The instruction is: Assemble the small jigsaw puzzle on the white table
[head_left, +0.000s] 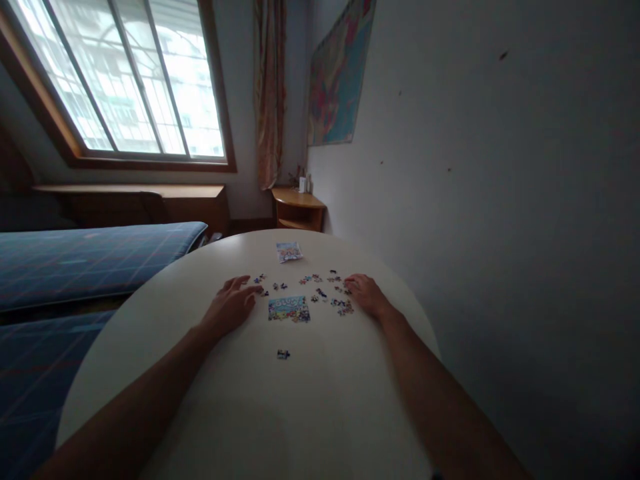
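Note:
A partly joined jigsaw block (289,309) lies on the round white table (250,407) between my hands. Several loose puzzle pieces (320,287) are scattered beyond it. My left hand (233,305) rests flat on the table, fingers stretched out, with its fingertips touching a small piece at the left of the scatter. My right hand (366,293) lies on the table at the right edge of the scatter, fingers curled down onto the pieces there; what they pinch, if anything, is hidden. A single stray piece (283,354) lies nearer to me. A small picture card (289,251) sits at the far side.
The table stands against a grey wall (500,200) on the right. A bed with a blue checked cover (85,260) lies to the left. A small wooden corner shelf (297,207), a curtain, a window and a wall map are behind the table.

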Demonstrator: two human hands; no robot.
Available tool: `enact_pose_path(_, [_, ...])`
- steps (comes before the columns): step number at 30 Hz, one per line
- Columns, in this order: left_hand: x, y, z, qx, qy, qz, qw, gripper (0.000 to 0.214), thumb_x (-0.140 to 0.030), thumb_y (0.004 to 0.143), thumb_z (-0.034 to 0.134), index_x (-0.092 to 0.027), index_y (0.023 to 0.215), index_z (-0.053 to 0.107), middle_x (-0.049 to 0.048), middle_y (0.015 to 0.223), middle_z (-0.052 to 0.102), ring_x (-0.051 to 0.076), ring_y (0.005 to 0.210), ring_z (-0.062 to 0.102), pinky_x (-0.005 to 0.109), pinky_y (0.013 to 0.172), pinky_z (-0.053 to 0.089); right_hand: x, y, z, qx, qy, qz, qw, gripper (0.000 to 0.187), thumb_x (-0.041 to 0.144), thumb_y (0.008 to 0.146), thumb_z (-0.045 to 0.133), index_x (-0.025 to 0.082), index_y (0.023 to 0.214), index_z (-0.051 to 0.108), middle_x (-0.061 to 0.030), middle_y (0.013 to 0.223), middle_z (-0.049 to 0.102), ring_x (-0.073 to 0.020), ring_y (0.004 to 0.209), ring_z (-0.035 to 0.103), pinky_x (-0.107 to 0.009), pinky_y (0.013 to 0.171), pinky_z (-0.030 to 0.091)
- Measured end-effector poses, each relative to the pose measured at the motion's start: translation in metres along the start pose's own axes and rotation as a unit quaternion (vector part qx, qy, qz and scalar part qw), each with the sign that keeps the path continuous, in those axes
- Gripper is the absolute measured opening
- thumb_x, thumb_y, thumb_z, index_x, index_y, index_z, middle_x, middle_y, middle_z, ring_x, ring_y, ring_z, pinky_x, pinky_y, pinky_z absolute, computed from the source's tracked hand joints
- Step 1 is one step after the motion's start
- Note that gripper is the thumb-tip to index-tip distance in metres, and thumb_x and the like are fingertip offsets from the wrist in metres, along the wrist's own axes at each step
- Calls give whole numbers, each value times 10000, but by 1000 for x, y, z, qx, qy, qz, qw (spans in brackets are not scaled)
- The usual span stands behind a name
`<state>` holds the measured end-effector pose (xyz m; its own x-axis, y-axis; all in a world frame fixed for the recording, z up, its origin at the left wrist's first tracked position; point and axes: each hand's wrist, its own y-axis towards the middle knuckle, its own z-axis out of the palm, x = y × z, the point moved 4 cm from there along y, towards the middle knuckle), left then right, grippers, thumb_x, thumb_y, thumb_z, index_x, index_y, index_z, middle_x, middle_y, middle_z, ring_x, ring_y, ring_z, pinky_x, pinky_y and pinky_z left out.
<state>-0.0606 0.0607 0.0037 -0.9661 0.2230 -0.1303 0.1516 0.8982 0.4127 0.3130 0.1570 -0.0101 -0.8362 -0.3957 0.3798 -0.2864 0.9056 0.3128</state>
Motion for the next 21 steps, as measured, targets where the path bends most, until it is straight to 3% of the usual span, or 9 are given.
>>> enact_pose_path(7, [-5, 1, -9, -14, -18, 6, 1000, 257, -309, 887, 495, -266, 966, 736, 59, 1212, 649, 268, 1146, 564, 416, 999, 485, -2, 1, 1, 10, 8, 5, 1000, 333, 359, 960, 459, 173, 1113, 689, -108, 1231, 655, -210, 1171, 560, -338, 1071, 359])
enact_pose_path(12, [-2, 2, -6, -7, -34, -23, 999, 294, -381, 913, 472, -256, 1049, 701, 60, 1194, 661, 267, 1137, 561, 402, 971, 490, -2, 0, 2, 5, 9, 5, 1000, 331, 371, 966, 452, 183, 1106, 688, -102, 1217, 659, -206, 1180, 556, -339, 1074, 356])
enact_pose_path(21, [5, 10, -1, 10, -109, -67, 992, 290, -401, 888, 477, -225, 939, 702, 77, 1096, 696, 266, 1059, 603, 407, 975, 463, 1, 0, 0, 9, 7, 3, 1000, 318, 356, 962, 464, 183, 1111, 685, -103, 1235, 655, -207, 1181, 558, -346, 1071, 357])
